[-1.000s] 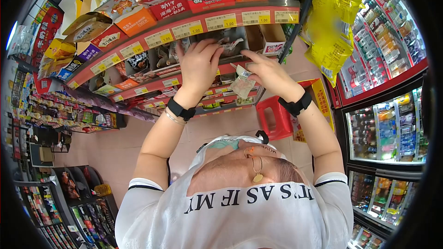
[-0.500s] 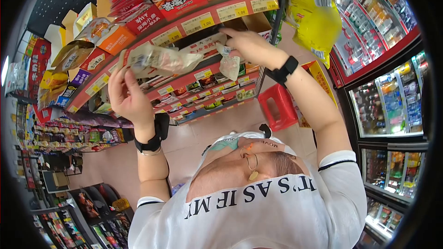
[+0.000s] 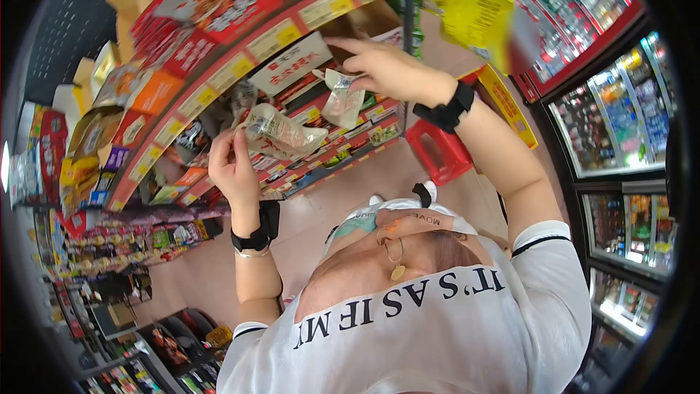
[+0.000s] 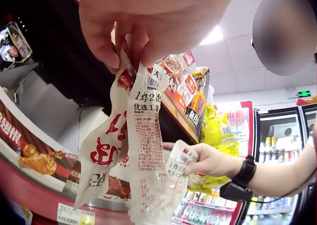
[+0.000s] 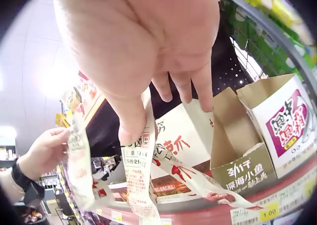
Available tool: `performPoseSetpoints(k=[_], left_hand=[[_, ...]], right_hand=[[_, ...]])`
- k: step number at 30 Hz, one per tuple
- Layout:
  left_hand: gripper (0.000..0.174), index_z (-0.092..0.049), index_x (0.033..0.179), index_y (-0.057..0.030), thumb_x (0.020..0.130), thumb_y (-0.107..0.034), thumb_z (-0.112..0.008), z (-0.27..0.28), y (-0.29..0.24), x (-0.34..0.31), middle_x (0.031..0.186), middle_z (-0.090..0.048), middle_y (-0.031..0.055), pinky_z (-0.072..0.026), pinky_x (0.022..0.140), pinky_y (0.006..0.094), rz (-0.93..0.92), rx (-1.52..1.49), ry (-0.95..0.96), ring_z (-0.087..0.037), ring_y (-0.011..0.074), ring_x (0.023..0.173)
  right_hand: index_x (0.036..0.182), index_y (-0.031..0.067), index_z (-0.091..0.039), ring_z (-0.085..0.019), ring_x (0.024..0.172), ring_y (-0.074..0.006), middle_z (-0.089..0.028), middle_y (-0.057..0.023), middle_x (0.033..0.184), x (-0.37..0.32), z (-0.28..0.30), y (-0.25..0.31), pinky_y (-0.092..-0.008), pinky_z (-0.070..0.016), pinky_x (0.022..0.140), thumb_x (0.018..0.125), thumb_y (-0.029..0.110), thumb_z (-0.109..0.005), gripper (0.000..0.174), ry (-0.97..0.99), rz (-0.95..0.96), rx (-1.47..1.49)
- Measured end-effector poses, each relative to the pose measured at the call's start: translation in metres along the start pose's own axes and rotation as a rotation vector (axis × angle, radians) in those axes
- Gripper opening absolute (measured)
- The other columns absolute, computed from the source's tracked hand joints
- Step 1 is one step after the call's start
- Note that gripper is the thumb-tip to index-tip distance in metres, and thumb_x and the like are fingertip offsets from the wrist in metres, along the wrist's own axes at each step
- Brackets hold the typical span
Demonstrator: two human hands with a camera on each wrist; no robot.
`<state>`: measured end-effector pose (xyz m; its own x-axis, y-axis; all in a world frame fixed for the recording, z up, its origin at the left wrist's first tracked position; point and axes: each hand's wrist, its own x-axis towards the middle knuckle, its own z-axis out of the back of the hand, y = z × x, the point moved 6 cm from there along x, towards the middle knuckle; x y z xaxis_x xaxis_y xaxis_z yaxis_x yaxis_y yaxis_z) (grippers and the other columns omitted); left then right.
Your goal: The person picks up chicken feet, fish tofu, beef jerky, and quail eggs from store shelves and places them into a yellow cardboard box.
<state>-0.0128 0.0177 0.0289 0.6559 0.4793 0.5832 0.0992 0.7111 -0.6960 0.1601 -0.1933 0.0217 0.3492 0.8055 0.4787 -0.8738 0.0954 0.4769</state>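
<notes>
Price labels [image 3: 327,9] blurred in head view, left hand [image 4: 153,19] cropped in left wrist view

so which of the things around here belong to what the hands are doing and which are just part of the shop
Part of the work:
- left hand and the snack packets it pinches
- right hand and its packet
- white box beside it, probably

Just around:
- yellow bags
- red stool
- drinks fridges

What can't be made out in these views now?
Digits on the price labels: head view, blurred.
How many packets the left hand holds: left wrist view, they overlap.
What the white box holds: right wrist view, behind its front and the right hand.
</notes>
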Motion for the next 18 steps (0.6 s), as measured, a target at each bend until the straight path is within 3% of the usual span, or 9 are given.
performPoseSetpoints(k=[3, 5, 6, 9, 10, 11, 14, 17, 18], left_hand=[[0.013, -0.059, 0.083, 0.0040, 0.085, -0.009, -0.058, -0.035, 0.003, -0.009, 0.078, -0.056, 0.0053, -0.0406, 0.060, 0.0208, 0.010, 0.003, 0.130, -0.050, 0.0088, 0.067], [0.013, -0.060, 0.084, 0.0039, 0.084, -0.009, -0.058, -0.070, 0.016, -0.024, 0.082, -0.058, 0.0071, -0.0431, 0.066, 0.0242, 0.295, -0.211, 0.282, -0.054, 0.0122, 0.073], [0.013, -0.060, 0.084, 0.0039, 0.084, -0.009, -0.058, -0.089, 0.015, -0.029, 0.082, -0.058, 0.0071, -0.0431, 0.066, 0.0242, 0.295, -0.230, 0.334, -0.054, 0.0122, 0.073], [0.012, -0.060, 0.085, 0.0038, 0.084, -0.008, -0.057, -0.152, -0.018, -0.043, 0.091, -0.060, 0.0109, -0.0428, 0.078, 0.0299, 0.042, -0.280, 0.560, -0.056, 0.0193, 0.088], [0.012, -0.060, 0.086, 0.0037, 0.084, -0.008, -0.057, -0.173, -0.029, -0.050, 0.091, -0.060, 0.0106, -0.0430, 0.077, 0.0295, 0.007, -0.286, 0.614, -0.056, 0.0191, 0.087], [0.012, -0.060, 0.086, 0.0037, 0.084, -0.008, -0.057, -0.194, -0.038, -0.056, 0.090, -0.060, 0.0104, -0.0432, 0.077, 0.0292, -0.027, -0.290, 0.666, -0.056, 0.0190, 0.086], [0.015, -0.061, 0.089, 0.0028, 0.085, -0.011, -0.056, -0.257, -0.055, -0.080, 0.086, -0.060, 0.0068, -0.0430, 0.065, 0.0239, 0.079, -0.379, 0.837, -0.053, 0.0110, 0.073], [0.019, -0.059, 0.090, 0.0007, 0.088, -0.017, -0.054, -0.318, -0.072, -0.112, 0.078, -0.059, 0.0039, -0.0416, 0.059, 0.0219, 0.280, -0.372, 1.010, -0.052, 0.0085, 0.067], [0.019, -0.059, 0.090, 0.0007, 0.088, -0.018, -0.054, -0.342, -0.072, -0.124, 0.075, -0.059, 0.0033, -0.0415, 0.059, 0.0223, 0.243, -0.412, 1.038, -0.052, 0.0081, 0.065]], right_hand=[[0.091, 0.0003, -0.054, -0.053, 0.099, -0.0342, -0.047, -0.0137, 0.125, -0.046, -0.001, -0.014, -0.0383, -0.0443, 0.078, 0.074, 0.012, -0.064, 0.023, -0.069, -0.119, 0.091], [0.094, 0.0007, -0.055, -0.055, 0.093, -0.0336, -0.054, -0.0169, 0.111, -0.085, -0.007, -0.026, -0.0380, -0.0438, 0.077, 0.076, 0.014, -0.062, 0.024, -0.019, -0.347, 0.119], [0.094, -0.0003, -0.055, -0.056, 0.087, -0.0334, -0.058, -0.0181, 0.097, -0.105, -0.004, -0.024, -0.0374, -0.0440, 0.074, 0.076, 0.014, -0.062, 0.024, -0.084, -0.411, 0.193], [0.089, 0.0018, -0.055, -0.056, 0.078, -0.0366, -0.059, -0.0174, 0.082, -0.166, -0.002, -0.037, -0.0410, -0.0435, 0.065, 0.076, 0.022, -0.065, 0.026, -0.227, -0.623, 0.244], [0.092, -0.0014, -0.056, -0.059, 0.075, -0.0282, -0.060, -0.0153, 0.085, -0.186, -0.001, -0.042, -0.0334, -0.0453, 0.065, 0.077, 0.017, -0.065, 0.026, -0.272, -0.666, 0.245], [0.092, -0.0014, -0.056, -0.059, 0.075, -0.0282, -0.060, -0.0153, 0.085, -0.205, -0.001, -0.046, -0.0334, -0.0453, 0.065, 0.077, 0.017, -0.065, 0.026, -0.285, -0.690, 0.245], [0.090, -0.0008, -0.055, -0.050, 0.069, -0.0063, -0.055, -0.0011, 0.075, -0.267, 0.003, -0.065, -0.0230, -0.0436, 0.062, 0.080, 0.013, -0.063, 0.019, -0.490, -0.946, 0.486], [0.093, 0.0002, -0.055, -0.051, 0.072, -0.0048, -0.056, 0.0009, 0.079, -0.316, 0.015, -0.076, -0.0219, -0.0440, 0.063, 0.082, 0.010, -0.062, 0.016, -0.721, -1.042, 0.846], [0.096, 0.0007, -0.056, -0.053, 0.075, -0.0045, -0.058, 0.0005, 0.084, -0.334, 0.014, -0.087, -0.0217, -0.0449, 0.066, 0.084, 0.008, -0.059, 0.014, -0.797, -0.986, 0.868]])
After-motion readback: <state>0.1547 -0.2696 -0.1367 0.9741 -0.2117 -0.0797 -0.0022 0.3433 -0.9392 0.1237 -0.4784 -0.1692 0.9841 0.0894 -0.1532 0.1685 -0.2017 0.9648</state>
